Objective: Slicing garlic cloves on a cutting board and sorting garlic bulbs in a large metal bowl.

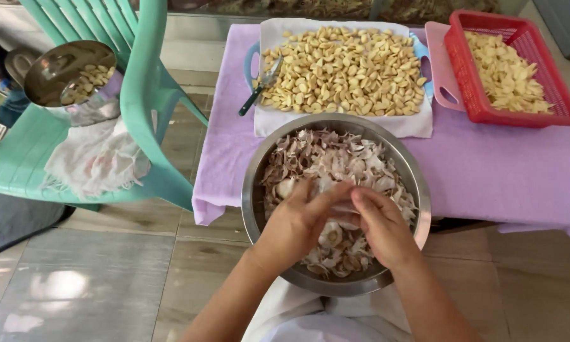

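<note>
Steel bowl [254,190], large, round, resting on the person's lap against the near edge of the surface [487,171], which wears a lilac cloth. This bowl is the landmark for all entries below.

- Inside the bowl: a heap of papery garlic skins [335,155], pinkish-white, with a few unpeeled cloves among them.
- Over the near half of the bowl: left hand [294,221] and right hand [380,228], fingertips meeting; both grips closed together on one garlic clove [343,210], pale, mostly hidden between the fingers.
- Beyond the bowl: a tray [253,63] lined with white cloth, carrying peeled cloves [342,69] in a loose layer; a small knife [259,85] lies at its left edge, blade on the cloves, handle overhanging.
- Beyond and right of the bowl: red basket [563,95] of sliced garlic, on a pink board.
- Left of the bowl: green plastic chair [139,95] bearing a second steel bowl [95,107] and a crumpled cloth.

Risks, as judged:
- The bowl sits half off the surface; a knee shift could tip skins onto the tiled floor.
- The clove, slick once bared, could slip and vanish under the skins.
- The overhanging knife could be knocked off by a reach toward the tray.
</note>
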